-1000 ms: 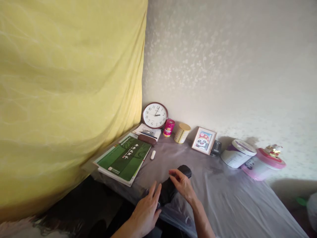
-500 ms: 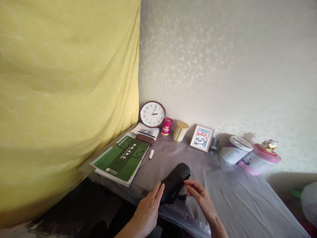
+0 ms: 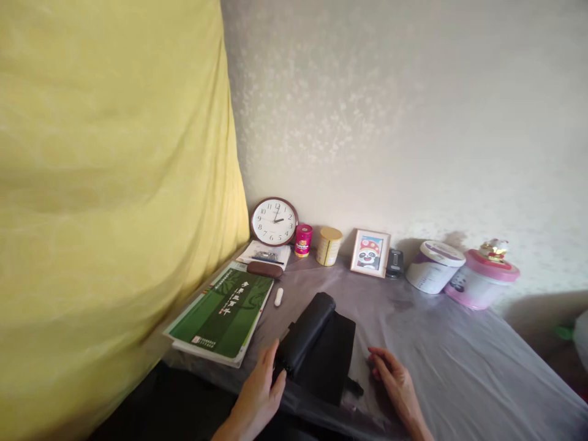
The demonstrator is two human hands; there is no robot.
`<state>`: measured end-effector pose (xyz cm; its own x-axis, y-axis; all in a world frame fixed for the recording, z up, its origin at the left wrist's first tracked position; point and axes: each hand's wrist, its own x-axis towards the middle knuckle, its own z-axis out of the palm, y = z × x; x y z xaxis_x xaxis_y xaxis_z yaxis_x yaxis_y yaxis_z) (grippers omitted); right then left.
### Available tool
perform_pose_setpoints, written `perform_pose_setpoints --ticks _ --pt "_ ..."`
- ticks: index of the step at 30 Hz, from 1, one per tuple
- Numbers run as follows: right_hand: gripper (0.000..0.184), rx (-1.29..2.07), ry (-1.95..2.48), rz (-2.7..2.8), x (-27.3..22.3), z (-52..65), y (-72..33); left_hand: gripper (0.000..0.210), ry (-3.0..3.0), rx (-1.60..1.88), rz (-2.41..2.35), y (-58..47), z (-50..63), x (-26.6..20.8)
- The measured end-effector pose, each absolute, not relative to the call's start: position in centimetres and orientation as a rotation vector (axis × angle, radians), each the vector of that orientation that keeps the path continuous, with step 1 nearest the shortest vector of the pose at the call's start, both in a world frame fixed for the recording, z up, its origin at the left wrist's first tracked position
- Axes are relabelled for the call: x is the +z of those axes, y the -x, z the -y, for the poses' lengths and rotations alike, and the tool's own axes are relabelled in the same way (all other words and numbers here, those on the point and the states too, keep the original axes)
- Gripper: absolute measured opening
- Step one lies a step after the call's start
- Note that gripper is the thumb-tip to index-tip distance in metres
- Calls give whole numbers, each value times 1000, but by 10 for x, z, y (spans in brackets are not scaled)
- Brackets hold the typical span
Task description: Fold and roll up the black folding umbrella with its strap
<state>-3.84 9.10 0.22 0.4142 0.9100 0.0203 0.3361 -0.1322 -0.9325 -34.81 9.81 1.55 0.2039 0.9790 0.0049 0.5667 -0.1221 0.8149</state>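
Note:
A black folding umbrella (image 3: 307, 334) lies slantwise near the table's front edge. Its canopy is partly unrolled, with a loose flap (image 3: 337, 346) spread to the right and a short strap (image 3: 354, 387) sticking out at the flap's lower right. My left hand (image 3: 261, 386) grips the near left end of the roll, thumb on the right side and fingers on the left. To the right of the flap, my right hand (image 3: 392, 376) hovers over the table, apart from the umbrella, with its fingers loosely bent and nothing seen in them.
A green book (image 3: 225, 312) and a small white object (image 3: 278, 297) lie at left, with a brown case (image 3: 265, 269) behind. Along the wall stand a clock (image 3: 274, 222), pink can (image 3: 304, 241), yellow-lidded can (image 3: 329, 246), picture frame (image 3: 370, 253) and two tubs (image 3: 435, 267).
The umbrella's flap has come loose and now lies spread to the right. My right hand has moved away from the umbrella to the right. The view has shifted slightly.

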Motion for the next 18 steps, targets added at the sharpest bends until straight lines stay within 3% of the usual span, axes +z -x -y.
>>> perform_pose_setpoints --ticks 4,9,14,18 --pt "44 752 1683 1086 -8 -91 35 65 -2246 585 -1543 350 -96 20" --pt "41 730 1631 1089 -14 -92 36 90 -2346 188 -1605 341 -104 24" --pt "40 717 1612 1098 -13 -91 36 83 -2147 426 -1417 346 -122 31" --pt "37 741 1544 1099 -11 -88 37 76 -1568 472 -1172 360 -127 45"
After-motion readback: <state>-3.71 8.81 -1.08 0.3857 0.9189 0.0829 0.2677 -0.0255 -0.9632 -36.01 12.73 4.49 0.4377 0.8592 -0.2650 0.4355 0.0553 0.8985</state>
